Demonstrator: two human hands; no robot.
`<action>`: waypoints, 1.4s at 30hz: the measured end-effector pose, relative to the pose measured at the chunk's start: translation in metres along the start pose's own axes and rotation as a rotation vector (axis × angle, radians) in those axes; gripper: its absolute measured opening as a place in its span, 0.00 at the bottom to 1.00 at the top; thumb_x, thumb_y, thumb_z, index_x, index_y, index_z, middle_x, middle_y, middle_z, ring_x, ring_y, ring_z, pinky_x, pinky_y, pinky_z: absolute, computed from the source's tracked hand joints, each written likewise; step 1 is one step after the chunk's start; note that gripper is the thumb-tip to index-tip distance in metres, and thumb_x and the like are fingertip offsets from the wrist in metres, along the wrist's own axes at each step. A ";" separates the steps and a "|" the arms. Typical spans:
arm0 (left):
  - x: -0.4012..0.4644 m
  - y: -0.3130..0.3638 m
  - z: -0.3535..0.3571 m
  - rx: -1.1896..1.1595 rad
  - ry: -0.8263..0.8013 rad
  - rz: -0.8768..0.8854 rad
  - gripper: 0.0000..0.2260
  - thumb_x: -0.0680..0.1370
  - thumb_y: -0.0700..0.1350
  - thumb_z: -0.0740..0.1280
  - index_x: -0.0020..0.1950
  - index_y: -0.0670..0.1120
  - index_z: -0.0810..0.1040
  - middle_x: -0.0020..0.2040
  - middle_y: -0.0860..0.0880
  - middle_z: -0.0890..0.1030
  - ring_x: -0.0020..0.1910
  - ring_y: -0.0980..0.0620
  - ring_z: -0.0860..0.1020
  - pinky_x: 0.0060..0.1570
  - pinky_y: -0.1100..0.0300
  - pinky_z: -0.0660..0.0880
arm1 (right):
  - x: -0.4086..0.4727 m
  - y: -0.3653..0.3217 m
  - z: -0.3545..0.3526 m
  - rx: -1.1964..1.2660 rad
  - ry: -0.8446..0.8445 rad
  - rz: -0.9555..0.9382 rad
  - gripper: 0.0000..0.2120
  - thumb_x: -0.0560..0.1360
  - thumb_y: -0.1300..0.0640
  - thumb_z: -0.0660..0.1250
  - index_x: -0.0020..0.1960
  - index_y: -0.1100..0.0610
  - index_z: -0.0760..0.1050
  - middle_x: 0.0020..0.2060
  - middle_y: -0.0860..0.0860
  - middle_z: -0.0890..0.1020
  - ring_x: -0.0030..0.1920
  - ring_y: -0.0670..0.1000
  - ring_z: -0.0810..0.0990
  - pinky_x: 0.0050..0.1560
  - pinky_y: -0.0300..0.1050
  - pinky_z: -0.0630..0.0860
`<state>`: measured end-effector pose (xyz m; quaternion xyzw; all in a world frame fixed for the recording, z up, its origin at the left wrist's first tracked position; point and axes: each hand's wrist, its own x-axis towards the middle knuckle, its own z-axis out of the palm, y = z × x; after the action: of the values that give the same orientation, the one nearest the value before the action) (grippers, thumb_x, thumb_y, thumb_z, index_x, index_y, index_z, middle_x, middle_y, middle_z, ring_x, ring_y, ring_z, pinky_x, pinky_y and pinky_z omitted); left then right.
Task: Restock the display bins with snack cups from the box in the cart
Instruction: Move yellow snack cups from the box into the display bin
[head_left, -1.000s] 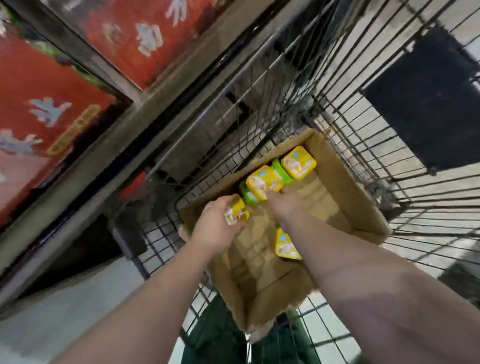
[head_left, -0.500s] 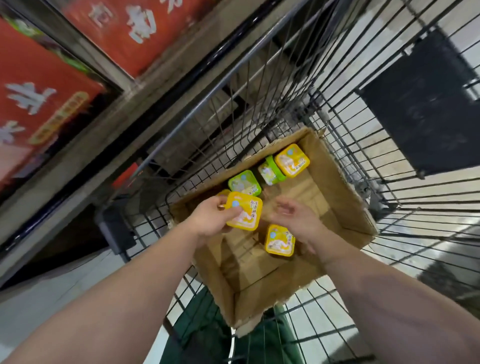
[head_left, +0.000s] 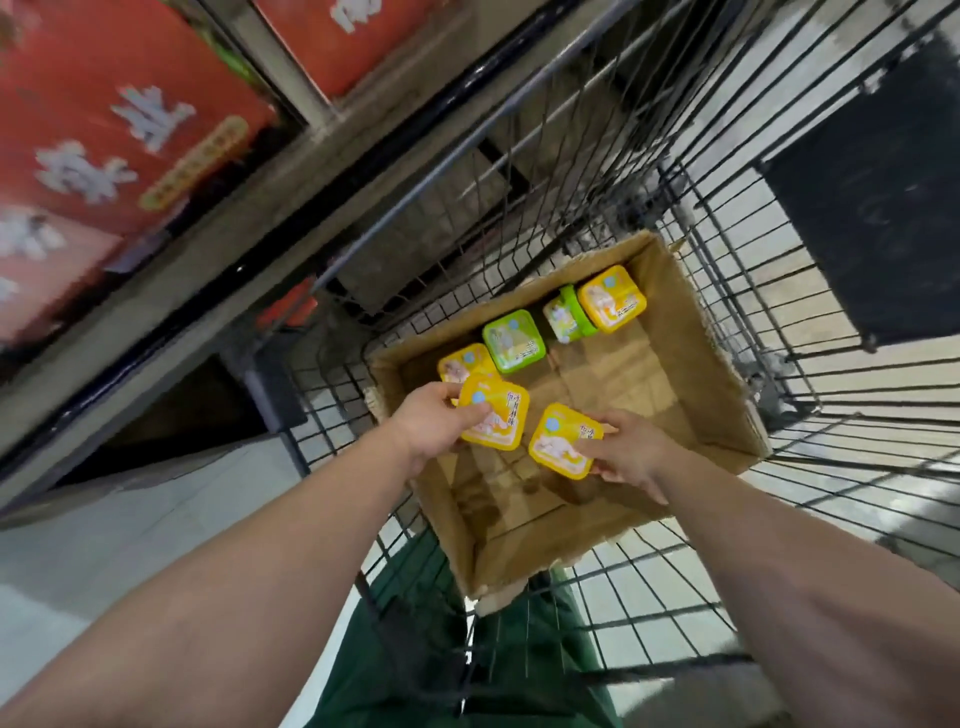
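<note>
Left hand (head_left: 431, 423): grips yellow cup (head_left: 494, 420) | Right hand (head_left: 626, 451): grips second yellow cup (head_left: 563, 441) | Box (head_left: 691, 364) in cart (head_left: 831, 467): green cup (head_left: 513, 340) at 12 o'clock of held cups
</note>
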<state>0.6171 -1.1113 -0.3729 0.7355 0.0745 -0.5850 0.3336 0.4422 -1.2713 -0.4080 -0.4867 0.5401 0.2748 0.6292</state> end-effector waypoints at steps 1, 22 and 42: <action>-0.010 0.004 -0.003 -0.025 -0.007 -0.003 0.04 0.76 0.45 0.70 0.48 0.49 0.76 0.50 0.45 0.83 0.47 0.48 0.80 0.49 0.50 0.77 | -0.012 -0.012 -0.001 -0.011 -0.031 -0.030 0.17 0.74 0.64 0.70 0.60 0.51 0.74 0.40 0.53 0.80 0.30 0.49 0.75 0.31 0.41 0.68; -0.333 -0.096 -0.298 -0.613 0.307 0.541 0.08 0.78 0.50 0.66 0.50 0.46 0.78 0.42 0.47 0.84 0.34 0.53 0.82 0.37 0.59 0.80 | -0.290 -0.221 0.305 -0.497 -0.456 -0.651 0.10 0.73 0.61 0.71 0.52 0.51 0.77 0.37 0.54 0.84 0.31 0.52 0.81 0.39 0.46 0.81; -0.472 -0.412 -0.594 -1.107 0.789 0.567 0.10 0.78 0.51 0.65 0.46 0.45 0.80 0.37 0.48 0.83 0.37 0.51 0.79 0.51 0.51 0.78 | -0.373 -0.180 0.813 -0.786 -0.568 -0.794 0.22 0.71 0.58 0.74 0.62 0.59 0.72 0.45 0.55 0.83 0.26 0.50 0.81 0.30 0.43 0.81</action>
<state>0.7494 -0.3201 -0.0540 0.6064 0.2804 -0.0450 0.7427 0.8352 -0.5330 -0.0446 -0.7532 -0.0119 0.3169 0.5762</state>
